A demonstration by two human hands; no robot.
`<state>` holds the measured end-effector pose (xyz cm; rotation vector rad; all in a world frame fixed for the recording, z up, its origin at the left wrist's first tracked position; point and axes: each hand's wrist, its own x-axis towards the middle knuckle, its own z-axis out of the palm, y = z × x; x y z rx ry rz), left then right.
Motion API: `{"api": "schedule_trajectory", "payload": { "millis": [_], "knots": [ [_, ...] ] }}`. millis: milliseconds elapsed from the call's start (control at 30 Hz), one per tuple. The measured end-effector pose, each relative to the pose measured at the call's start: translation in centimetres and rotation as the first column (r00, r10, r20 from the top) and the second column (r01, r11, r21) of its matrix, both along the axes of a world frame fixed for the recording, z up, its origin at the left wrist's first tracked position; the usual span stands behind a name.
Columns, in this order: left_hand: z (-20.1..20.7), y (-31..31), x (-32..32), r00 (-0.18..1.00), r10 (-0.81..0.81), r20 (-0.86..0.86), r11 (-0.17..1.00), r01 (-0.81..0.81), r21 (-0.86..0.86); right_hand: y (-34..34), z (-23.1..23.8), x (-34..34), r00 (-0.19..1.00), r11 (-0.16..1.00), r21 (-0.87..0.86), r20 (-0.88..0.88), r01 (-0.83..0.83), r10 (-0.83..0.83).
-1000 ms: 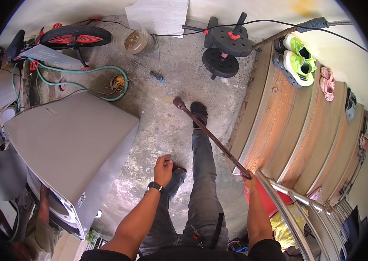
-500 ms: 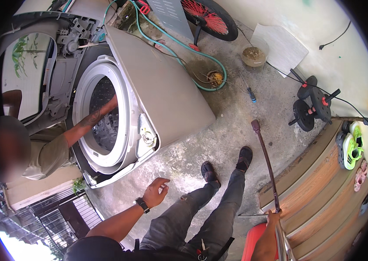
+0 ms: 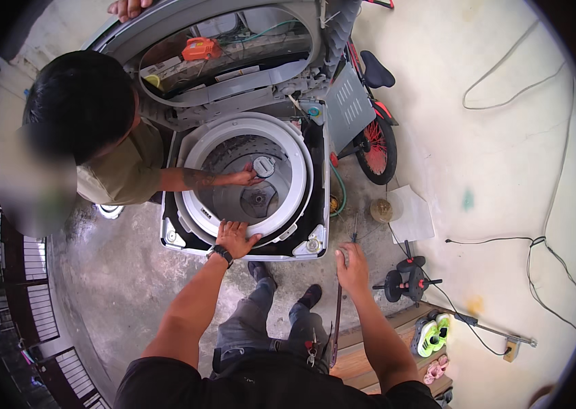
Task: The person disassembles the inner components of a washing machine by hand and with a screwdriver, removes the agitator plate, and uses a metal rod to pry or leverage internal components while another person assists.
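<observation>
My left hand (image 3: 235,238) lies with fingers spread on the white ring of the washing machine's tub (image 3: 192,178). My right hand (image 3: 352,267) is curled at the upper end of a long dark rod (image 3: 337,320), beside the machine's near right corner; the fingers partly hide the grip. Opposite, a co-worker's hand (image 3: 245,177) reaches into the drum and holds a round pale grey cap (image 3: 264,166). The bottom of the drum (image 3: 259,200) shows a central hub. The machine's lidded top cover (image 3: 226,95) is tipped up, and the co-worker's other hand (image 3: 128,8) grips its edge.
A screwdriver (image 3: 354,235) and a bowl (image 3: 380,210) are on the floor to the right, near dumbbells (image 3: 403,281) and a loose cable. A green hose (image 3: 340,187) and a bicycle (image 3: 375,146) are beyond. Shoes (image 3: 428,339) sit on wooden steps at lower right.
My view has turned toward the machine. My left hand has come onto the tub ring. My right hand has moved up near the machine with the rod. The cap now shows in the co-worker's hand.
</observation>
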<state>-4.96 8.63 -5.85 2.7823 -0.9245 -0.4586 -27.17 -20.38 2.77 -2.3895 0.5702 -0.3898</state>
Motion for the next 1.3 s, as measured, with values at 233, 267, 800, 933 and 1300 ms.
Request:
{"api": "schedule_trajectory", "payload": {
  "millis": [233, 267, 800, 933, 1300],
  "knots": [
    [1.7, 1.6, -2.5, 0.989, 0.145, -0.008, 0.974, -0.144, -0.175, 6.4, -3.8, 21.9, 0.57, 0.569, -0.202, -0.566, -0.797, 0.596],
    [2.3, 1.5, -2.1, 0.988, 0.147, -0.05, 0.975, -0.153, -0.159, 7.0, -4.9, 23.2, 0.459, 0.584, -0.088, -0.717, -0.807, 0.525],
    [4.2, 1.4, -0.5, 0.963, 0.239, -0.124, 0.957, -0.256, -0.137, 7.3, -7.1, 30.4, -0.18, 0.421, 0.291, -0.942, -0.859, 0.284],
    [3.6, 1.0, -0.6, 0.964, 0.26, -0.062, 0.952, -0.266, -0.148, 6.6, -8.5, 31.2, -0.234, 0.379, 0.358, -0.912, -0.853, 0.337],
    [3.8, 0.4, -0.2, 0.961, 0.272, -0.05, 0.962, -0.271, 0.034, 6.6, -7.8, 30.5, -0.285, 0.394, 0.464, -0.855, -0.793, 0.433]
  ]
}}
